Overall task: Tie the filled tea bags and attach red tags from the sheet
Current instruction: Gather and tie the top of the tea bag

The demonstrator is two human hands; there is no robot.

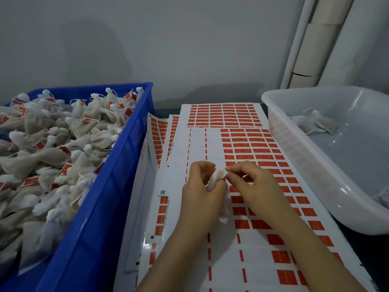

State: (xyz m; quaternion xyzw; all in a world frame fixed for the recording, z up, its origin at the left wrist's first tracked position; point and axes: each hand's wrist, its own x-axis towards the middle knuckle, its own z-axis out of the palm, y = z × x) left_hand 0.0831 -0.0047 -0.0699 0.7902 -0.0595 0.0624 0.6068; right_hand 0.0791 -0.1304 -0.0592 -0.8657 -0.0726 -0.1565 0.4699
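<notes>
The small white mesh tea bag (216,178) sits low in the middle of the view, raised over the sticker sheets and caught between both hands. Its long axis appears to run from about 1 o'clock, where the gathered neck pokes out, down to 7 o'clock, where the filled body disappears behind the left palm. The left hand (202,190) curls round that body from the 9 o'clock side, gripping it. The right hand (252,182) comes in from 3 o'clock, thumb and forefinger pinched together on the neck tip; whether they also hold a string is too small to tell. So the neck points up and right, toward the right hand's fingertips, which looks like the nearer hand for cinching the tie.

Beneath lies the white backing sheet of red rectangular tags (261,152), many already peeled on its left columns; the nearest tags lie at 5 o'clock from the bag. More sheets fan out beneath it toward 11 o'clock. At 9 o'clock stands the blue plastic crate (117,186), heaped with tied, tagged bags. At 2 o'clock, the translucent white plastic tub (299,157) holds a few untagged bags.
</notes>
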